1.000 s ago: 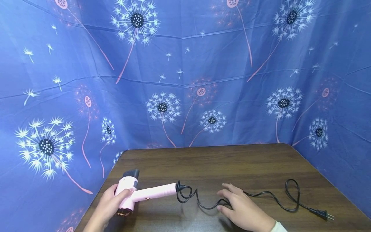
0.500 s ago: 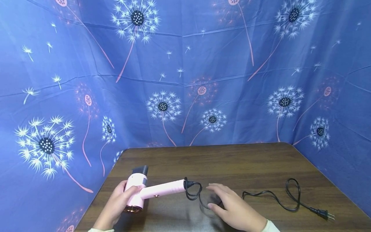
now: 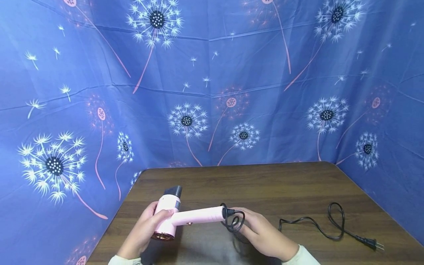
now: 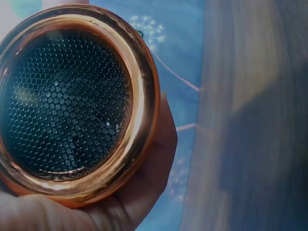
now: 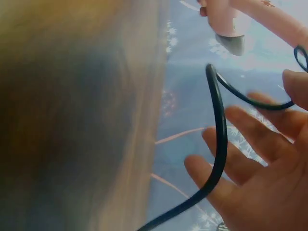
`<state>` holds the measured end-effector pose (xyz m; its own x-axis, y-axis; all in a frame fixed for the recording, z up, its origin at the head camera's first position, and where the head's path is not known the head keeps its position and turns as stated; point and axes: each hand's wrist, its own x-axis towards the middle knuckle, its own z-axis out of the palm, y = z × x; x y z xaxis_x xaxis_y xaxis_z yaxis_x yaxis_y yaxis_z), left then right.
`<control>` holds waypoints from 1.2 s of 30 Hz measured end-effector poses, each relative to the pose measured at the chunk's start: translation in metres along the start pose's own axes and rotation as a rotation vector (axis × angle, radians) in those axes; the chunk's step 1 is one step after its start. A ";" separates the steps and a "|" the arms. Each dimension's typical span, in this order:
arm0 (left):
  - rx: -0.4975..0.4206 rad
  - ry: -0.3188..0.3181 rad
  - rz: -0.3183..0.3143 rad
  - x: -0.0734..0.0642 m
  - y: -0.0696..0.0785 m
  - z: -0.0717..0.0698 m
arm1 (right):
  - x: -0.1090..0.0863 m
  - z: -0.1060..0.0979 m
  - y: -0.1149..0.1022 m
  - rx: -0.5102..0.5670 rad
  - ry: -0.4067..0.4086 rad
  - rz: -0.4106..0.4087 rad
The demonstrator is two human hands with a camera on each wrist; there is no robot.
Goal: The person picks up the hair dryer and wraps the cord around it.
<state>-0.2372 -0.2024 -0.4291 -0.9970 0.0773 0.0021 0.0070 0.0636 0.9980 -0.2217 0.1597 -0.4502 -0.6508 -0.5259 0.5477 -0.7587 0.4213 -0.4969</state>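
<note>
While our left hand (image 3: 145, 230) grips the barrel of the pink hair dryer (image 3: 185, 217), fingers curled round it, the dryer sits raised above the near left part of the brown desk (image 3: 265, 184), its dark nozzle pointing away from us and its handle running rightward. At the handle's end our right hand (image 3: 261, 233) lies palm up with fingers spread and relaxed, and the black cord (image 3: 311, 224) loops across them just where it leaves the dryer. From there the cord trails right over the desk, makes one loop, and ends in a two-pin plug (image 3: 371, 243) lying near the right edge, well apart from both hands. Blue cloth printed with dandelions (image 3: 212, 73) stands behind and beside the desk. Our left wrist view shows what the head view hides: the dryer's rear end, a copper-coloured ring (image 4: 139, 96) around a dark honeycomb mesh (image 4: 62, 101), cupped in the palm. Our right wrist view shows the cord (image 5: 219, 134) resting over the open fingers (image 5: 255, 134) rather than being pinched, with the dryer's nozzle (image 5: 231, 43) beyond them.
</note>
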 end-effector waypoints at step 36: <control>-0.140 -0.208 0.006 0.022 -0.024 0.061 | 0.000 -0.020 0.011 0.303 0.138 -0.046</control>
<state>-0.2544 -0.1419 -0.4569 -0.9596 0.2812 0.0091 -0.0124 -0.0746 0.9971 -0.2312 0.1793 -0.4423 -0.6297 -0.4252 0.6502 -0.7574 0.1498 -0.6355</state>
